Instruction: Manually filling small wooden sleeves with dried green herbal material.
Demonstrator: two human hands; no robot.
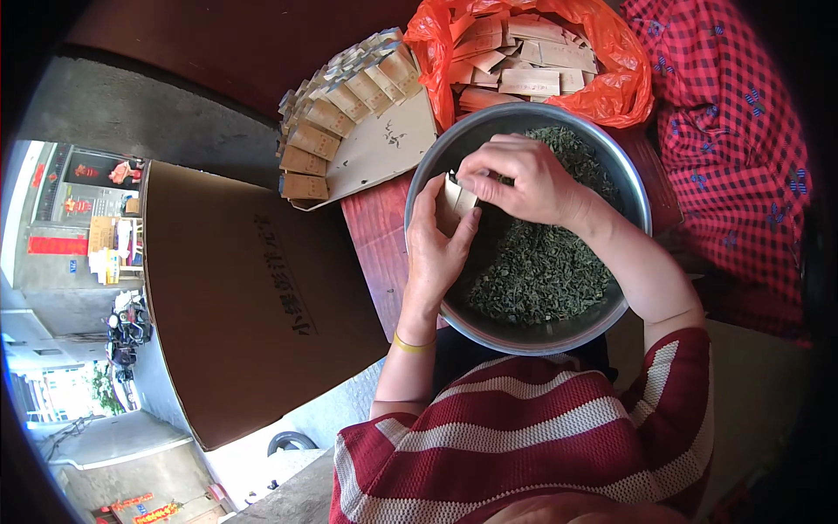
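Over a wide steel bowl (642, 196) I hold a small tan paper packet (456, 203) upright in my left hand (434, 240), thumb on one side and fingers on the other. My right hand (519, 179) is bent over the packet's top, its fingers closed together at the mouth. A few dark bits show at that mouth; what the right fingers pinch is hidden. Dried green tea leaves (546, 271) fill much of the bowl below, heaped toward its right and near side.
Beyond the bowl, a red plastic bag (624, 92) holds many flat paper packets (528, 83). Left of it, filled packets (327, 118) stand in rows on a pale board (384, 144) with scattered leaf bits. A large cardboard box (253, 297) stands left; red checked cloth (733, 148) hangs right.
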